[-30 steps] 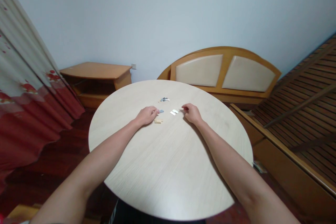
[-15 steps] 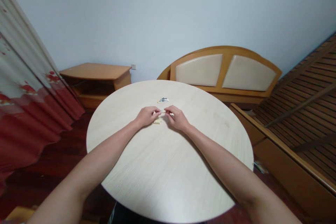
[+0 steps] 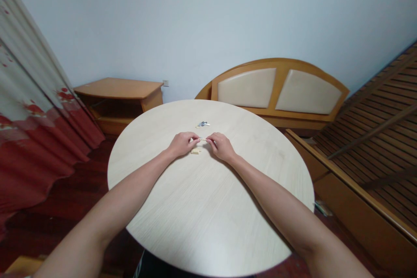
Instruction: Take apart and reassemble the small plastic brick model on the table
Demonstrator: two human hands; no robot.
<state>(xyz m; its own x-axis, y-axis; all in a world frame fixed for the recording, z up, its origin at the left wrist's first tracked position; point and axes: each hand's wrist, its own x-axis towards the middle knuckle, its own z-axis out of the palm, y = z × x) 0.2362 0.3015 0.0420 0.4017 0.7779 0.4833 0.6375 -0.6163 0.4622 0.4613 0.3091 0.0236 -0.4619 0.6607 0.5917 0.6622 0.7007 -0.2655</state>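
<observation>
My left hand (image 3: 183, 143) and right hand (image 3: 222, 146) pinch opposite ends of a small pale piece (image 3: 202, 139), presumably for steadiness, nearer the far edge of the round table (image 3: 208, 221). Tan pieces (image 3: 195, 151) and a greyish pile (image 3: 203, 124) (farther off) lie close, likely for reach.

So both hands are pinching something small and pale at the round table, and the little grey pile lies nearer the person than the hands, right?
Not quite: the head view shows the little grey pile lying beyond the left hand and right hand, on their far side. The rest is right.
</observation>
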